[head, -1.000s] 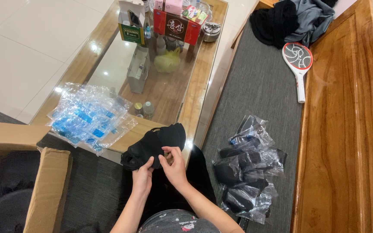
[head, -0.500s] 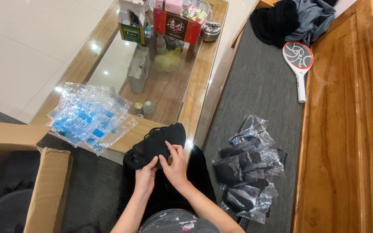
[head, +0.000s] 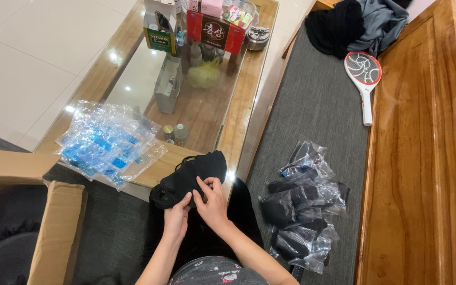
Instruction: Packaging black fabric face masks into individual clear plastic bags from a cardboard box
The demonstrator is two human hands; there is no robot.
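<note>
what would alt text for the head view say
Seen from above, a left hand and right hand hold a black cloth item at the edge of a glass-topped table. Clear empty bags lie left; bagged black items lie right.

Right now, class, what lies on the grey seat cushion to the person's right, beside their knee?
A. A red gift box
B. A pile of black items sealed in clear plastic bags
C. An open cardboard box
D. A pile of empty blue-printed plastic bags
B: the pile of bagged black items lies on the grey cushion, to the right of the right hand.
</note>
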